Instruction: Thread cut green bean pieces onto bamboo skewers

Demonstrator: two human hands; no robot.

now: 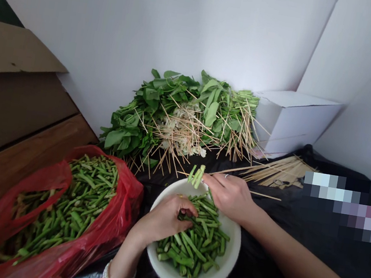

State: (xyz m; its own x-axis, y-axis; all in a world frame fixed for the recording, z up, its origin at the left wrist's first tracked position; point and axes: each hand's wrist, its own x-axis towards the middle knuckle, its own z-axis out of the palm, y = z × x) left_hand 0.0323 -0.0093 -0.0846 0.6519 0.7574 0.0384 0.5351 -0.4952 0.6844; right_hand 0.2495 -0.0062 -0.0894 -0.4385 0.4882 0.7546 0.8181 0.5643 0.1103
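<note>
A white bowl (230,268) of cut green bean pieces (194,248) sits in front of me on a black covering. My left hand (173,217) reaches in over the beans, its fingers bent and the thumb apart from the forefinger; no piece shows between them. Above the bowl's far right rim, my right hand (231,195) pinches a thin wooden skewer (266,196), whose back end sticks out to the right. Several short bean pieces (196,176) are threaded side by side near its left end, just beyond my fingertips.
A red plastic bag (127,195) of cut beans lies open at left. Behind the bowl are skewered leafy greens (132,121) and whitish vegetable pieces (183,122). Loose skewers (281,170) lie at right, near a white box (290,120). A cardboard box (7,82) stands far left.
</note>
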